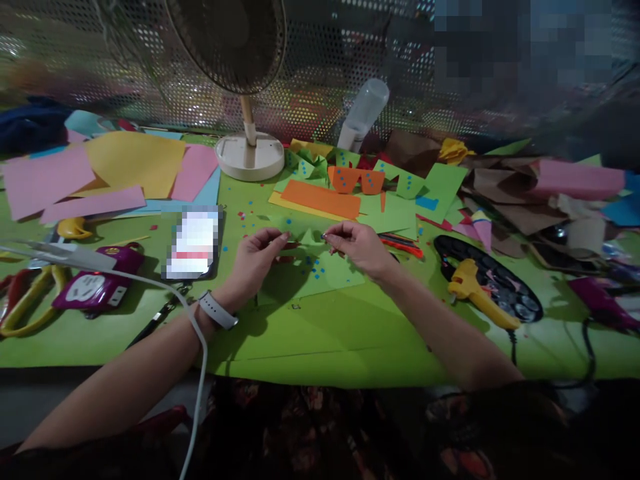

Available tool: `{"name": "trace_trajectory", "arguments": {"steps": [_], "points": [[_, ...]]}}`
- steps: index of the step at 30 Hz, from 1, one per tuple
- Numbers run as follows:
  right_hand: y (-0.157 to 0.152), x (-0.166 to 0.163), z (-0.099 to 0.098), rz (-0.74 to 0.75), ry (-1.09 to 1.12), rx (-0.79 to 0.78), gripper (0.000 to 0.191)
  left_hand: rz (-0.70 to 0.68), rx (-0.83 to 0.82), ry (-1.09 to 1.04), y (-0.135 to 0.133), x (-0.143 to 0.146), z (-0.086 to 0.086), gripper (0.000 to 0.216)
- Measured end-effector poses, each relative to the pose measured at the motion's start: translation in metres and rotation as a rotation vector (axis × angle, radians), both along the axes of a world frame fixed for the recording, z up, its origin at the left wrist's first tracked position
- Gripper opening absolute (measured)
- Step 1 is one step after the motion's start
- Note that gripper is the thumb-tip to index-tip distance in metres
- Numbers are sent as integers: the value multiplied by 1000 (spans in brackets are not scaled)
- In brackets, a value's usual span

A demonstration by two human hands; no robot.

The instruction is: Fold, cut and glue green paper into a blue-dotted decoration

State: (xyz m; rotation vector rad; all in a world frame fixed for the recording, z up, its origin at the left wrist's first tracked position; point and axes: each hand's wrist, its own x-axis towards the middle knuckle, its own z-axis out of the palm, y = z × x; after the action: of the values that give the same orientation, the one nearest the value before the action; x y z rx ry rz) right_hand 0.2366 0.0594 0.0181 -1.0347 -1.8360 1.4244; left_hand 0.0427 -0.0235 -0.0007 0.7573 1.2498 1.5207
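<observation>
My left hand [261,259], with a pale watch on the wrist, pinches the edge of a small light-green paper piece [310,237]. At the other end of that piece, my right hand [356,245] is closed, thumb against fingertips, on something small that I cannot make out. Below both hands a green paper sheet [335,279] lies on the green tabletop, with small blue paper bits [316,268] scattered over it. Just behind the hands are an orange paper strip [320,199] and an orange cut-out [356,179] with blue dots.
A phone [195,241] and purple device [100,280] lie left, with a white cable [204,347] crossing my left forearm. On the right are a yellow glue gun [473,290] and black palette tray [520,293]. A fan [251,157] and colored papers [135,160] stand behind.
</observation>
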Motion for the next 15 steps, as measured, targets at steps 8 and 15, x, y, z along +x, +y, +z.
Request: {"name": "trace_trajectory", "arguments": {"steps": [8, 15], "points": [[-16, -18, -6, 12, 88, -14, 8, -79, 5, -19, -6, 11, -6, 25], [-19, -23, -11, 6, 111, 4, 6, -140, 6, 15, -7, 13, -10, 25]]}}
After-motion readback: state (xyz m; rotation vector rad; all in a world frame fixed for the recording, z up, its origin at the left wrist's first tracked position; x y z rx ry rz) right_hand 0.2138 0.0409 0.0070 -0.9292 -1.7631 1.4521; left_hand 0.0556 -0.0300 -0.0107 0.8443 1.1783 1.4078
